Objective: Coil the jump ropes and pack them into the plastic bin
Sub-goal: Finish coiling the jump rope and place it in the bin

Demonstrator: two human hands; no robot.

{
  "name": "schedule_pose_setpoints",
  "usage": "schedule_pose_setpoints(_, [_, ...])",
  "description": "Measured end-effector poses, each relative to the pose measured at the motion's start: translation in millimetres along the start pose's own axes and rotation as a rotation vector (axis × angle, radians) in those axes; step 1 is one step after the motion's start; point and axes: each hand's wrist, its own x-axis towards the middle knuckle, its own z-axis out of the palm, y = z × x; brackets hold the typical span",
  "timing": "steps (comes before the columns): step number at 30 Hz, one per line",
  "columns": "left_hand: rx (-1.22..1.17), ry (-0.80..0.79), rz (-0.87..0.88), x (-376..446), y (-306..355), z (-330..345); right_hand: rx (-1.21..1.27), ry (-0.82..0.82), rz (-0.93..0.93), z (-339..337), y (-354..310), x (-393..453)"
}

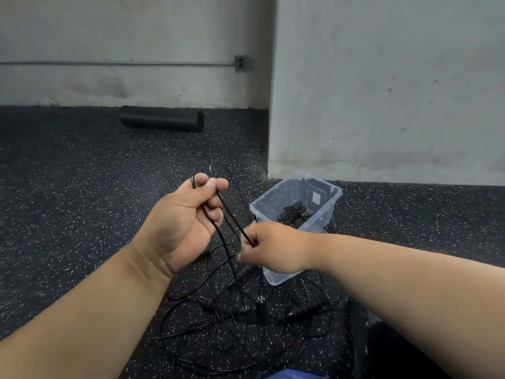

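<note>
My left hand [188, 220] is raised palm-up and its fingers curl round loops of a thin black jump rope [232, 214]. My right hand [273, 247] pinches the same rope lower down, just in front of the clear plastic bin [325, 212]. The rope runs taut between both hands. Below them a tangle of black ropes [235, 324] with ribbed black handles [306, 307] lies on the floor. Inside the bin sits a coiled black rope bundle [293, 210]. My right hand hides the bin's near left corner.
The floor is black speckled rubber. A black foam roller [161, 118] lies by the far grey wall. A grey wall corner [273, 170] stands right behind the bin. A dark object [366, 340] is at the lower right edge.
</note>
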Motion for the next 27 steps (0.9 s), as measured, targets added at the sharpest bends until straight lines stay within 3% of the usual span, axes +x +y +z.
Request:
schedule_pose_setpoints(2, [-0.061,0.008,0.002,0,7,0,-0.072,-0.145,0.133,1,8,1])
schedule_pose_setpoints(4, [-0.104,0.015,0.002,0,10,-1,-0.135,-0.142,0.174,1,12,3])
schedule_pose_setpoints(7, [-0.136,0.007,-0.004,-2,12,-1,-0.210,-0.066,0.116,3,7,3])
schedule_pose_setpoints(12, [-0.168,-0.028,-0.015,-4,11,3,-0.039,-0.115,0.033,17,5,8])
schedule_pose_setpoints(17, [-0.199,-0.024,-0.005,-5,14,-1,-0.043,-0.106,0.017,25,7,15])
schedule_pose_setpoints(23, [-0.216,0.210,0.121,14,42,-49,0.057,-0.054,0.132,8,17,18])
schedule_pose_setpoints(27, [-0.266,0.405,0.201,27,60,-92,0.085,-0.157,0.152,-8,25,13])
